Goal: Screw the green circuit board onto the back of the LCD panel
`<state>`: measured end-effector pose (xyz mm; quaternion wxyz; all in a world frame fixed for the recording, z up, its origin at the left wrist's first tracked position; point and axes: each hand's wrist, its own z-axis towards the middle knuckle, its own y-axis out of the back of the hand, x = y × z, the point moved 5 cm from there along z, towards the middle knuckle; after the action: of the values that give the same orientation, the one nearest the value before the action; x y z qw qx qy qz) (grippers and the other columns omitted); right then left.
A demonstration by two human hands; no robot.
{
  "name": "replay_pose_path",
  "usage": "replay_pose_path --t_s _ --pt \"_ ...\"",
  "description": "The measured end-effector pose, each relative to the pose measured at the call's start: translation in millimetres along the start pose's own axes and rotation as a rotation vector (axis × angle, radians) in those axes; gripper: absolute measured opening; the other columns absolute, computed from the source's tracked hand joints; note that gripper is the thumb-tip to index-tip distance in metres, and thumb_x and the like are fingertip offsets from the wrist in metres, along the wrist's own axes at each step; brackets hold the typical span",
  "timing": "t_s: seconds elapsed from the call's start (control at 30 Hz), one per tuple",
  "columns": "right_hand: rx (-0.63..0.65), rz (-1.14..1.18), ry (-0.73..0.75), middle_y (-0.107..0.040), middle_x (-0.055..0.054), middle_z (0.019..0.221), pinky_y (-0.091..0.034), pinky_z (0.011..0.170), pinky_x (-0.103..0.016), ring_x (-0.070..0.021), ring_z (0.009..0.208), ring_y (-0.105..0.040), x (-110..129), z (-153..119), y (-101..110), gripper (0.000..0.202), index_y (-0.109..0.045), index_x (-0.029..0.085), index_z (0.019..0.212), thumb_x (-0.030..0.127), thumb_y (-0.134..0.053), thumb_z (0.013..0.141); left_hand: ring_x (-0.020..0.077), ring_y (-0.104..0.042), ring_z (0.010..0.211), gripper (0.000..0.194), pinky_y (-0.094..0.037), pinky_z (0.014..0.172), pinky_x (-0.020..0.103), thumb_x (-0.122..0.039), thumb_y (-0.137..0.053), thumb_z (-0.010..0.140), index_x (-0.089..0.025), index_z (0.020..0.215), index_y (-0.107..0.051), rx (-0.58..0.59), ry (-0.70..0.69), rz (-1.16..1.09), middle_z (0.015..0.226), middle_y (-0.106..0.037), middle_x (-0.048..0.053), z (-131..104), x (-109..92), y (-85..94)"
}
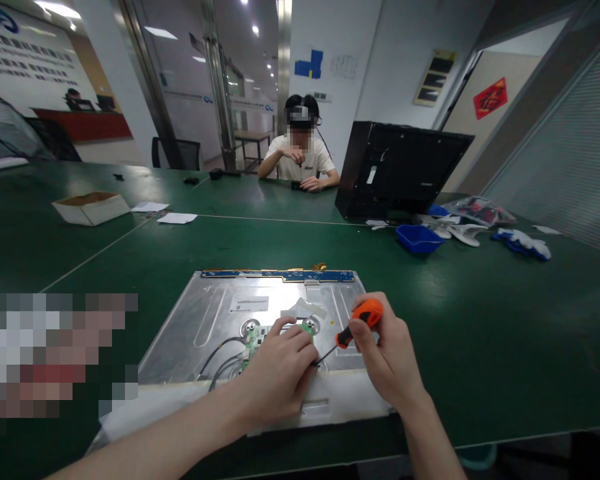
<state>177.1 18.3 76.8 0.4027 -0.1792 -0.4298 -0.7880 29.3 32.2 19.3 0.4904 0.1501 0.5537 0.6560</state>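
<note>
Metal panel (180, 340) lies at the tabletop (505, 347)'s near edge. Right hand (391, 357) grips the screwdriver (367, 313) by its handle; the shaft slants down and leftward, its lower end beside the left hand (283, 363), which bends over the circuit board (254, 339). Whether the left fingertips pinch anything cannot be told. Panel label (250, 304): print illegible. Wall sign (30, 57): Chinese characters, "大" legible. Red door sign (491, 99): one large character.

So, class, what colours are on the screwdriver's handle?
The screwdriver's handle is orange and black, seen best in the head view.
</note>
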Motion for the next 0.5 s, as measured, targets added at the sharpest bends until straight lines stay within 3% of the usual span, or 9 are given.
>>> replay_pose_path --t_s 0.23,0.37,0.5 --pt "0.027 -0.075 0.035 -0.049 0.006 0.06 -0.033 0.044 -0.022 -0.0096 0.045 -0.045 0.9 -1.3 -5.7 0.018 -0.045 0.023 0.09 0.04 -0.045 0.096 0.02 -0.056 0.084 0.006 -0.029 0.102 0.044 -0.016 -0.053 0.082 -0.018 0.082 -0.058 0.002 -0.009 -0.008 0.084 -0.063 0.004 0.1 0.2 0.6" --pt "0.016 -0.135 0.083 -0.054 0.004 0.066 -0.037 0.046 -0.023 -0.0113 0.05 -0.051 6.1 -2.3 -5.7 0.019 -0.047 0.023 0.091 0.041 -0.05 0.094 0.0206 -0.057 0.084 0.007 -0.031 0.1 0.045 -0.018 -0.051 0.083 -0.018 0.081 -0.058 0.004 -0.012 -0.001 0.085 -0.063 0.004 -0.1 -0.9 2.4" --pt "-0.054 -0.159 0.116 -0.062 0.002 0.074 -0.044 0.049 -0.024 -0.013 0.056 -0.058 11.5 -3.9 -5.7 0.03 -0.048 0.023 0.112 0.041 -0.057 0.09 0.0226 -0.058 0.089 0.009 -0.031 0.099 0.046 -0.016 -0.052 0.079 -0.019 0.086 -0.059 0.017 -0.018 -0.005 0.091 -0.065 0.006 0.0 -2.0 3.5"
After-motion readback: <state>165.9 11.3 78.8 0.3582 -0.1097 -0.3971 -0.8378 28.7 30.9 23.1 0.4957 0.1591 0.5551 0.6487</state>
